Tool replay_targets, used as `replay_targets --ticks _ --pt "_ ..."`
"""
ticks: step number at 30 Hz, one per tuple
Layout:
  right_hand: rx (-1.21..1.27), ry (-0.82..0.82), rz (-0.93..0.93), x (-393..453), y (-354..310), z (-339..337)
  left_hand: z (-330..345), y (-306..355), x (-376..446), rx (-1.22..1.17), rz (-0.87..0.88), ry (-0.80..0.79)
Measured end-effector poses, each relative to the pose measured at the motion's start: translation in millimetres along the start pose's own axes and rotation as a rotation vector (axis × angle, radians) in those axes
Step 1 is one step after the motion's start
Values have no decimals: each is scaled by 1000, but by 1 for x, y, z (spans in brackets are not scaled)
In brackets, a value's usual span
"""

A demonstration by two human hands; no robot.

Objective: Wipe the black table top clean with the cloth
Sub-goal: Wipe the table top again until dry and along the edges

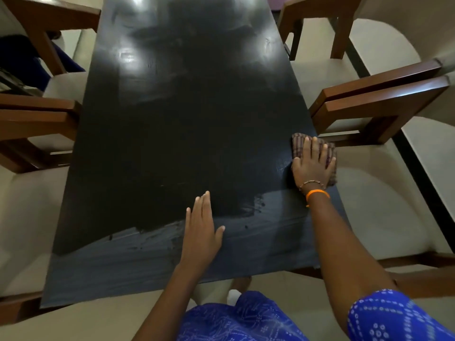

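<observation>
The long black table top [177, 134] runs away from me down the middle of the view. A folded checked brown cloth [298, 141] lies at the table's right edge. My right hand [312, 166] presses flat on the cloth with fingers spread, covering most of it. My left hand [200, 227] rests flat on the bare table near the front, fingers together, holding nothing. A duller, streaked band crosses the near end of the table, with darker surface beyond it.
Wooden armchairs with cream cushions flank the table: two on the right [379, 107] and two on the left [37, 114]. A cream seat [384, 207] sits just right of the cloth. Glare spots show at the table's far end.
</observation>
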State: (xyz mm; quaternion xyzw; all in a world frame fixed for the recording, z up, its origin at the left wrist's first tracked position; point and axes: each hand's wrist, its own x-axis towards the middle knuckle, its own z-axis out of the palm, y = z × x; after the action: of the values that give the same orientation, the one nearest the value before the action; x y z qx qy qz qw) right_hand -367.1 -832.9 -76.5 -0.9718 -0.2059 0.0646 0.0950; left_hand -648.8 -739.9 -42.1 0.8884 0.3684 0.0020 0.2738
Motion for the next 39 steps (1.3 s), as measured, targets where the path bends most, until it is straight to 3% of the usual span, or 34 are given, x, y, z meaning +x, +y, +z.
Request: replay_targets --ticks 3,9,12,16,22,25,31,39 --pt "29 -13 -35 -33 -36 9 0 -4 1 -24 -43 14" --pt "28 -62 -640 -140 -96 42 6 -7 -1 -45 -116 149" --pt "70 -66 -755 -145 -81 43 8 -3 0 -5 -82 144" --pt "17 -28 -638 -121 -40 27 11 11 2 -7 -43 89" --pt "-78 23 -184 -74 57 2 24 27 -2 23 -10 26" --pt "-43 22 -34 -75 73 -5 22 23 -7 2 12 28" --pt "-21 59 28 -108 10 12 -2 -18 -23 -49 -39 71" --pt "13 -53 -348 -171 -181 59 -55 -117 -63 -63 -216 176"
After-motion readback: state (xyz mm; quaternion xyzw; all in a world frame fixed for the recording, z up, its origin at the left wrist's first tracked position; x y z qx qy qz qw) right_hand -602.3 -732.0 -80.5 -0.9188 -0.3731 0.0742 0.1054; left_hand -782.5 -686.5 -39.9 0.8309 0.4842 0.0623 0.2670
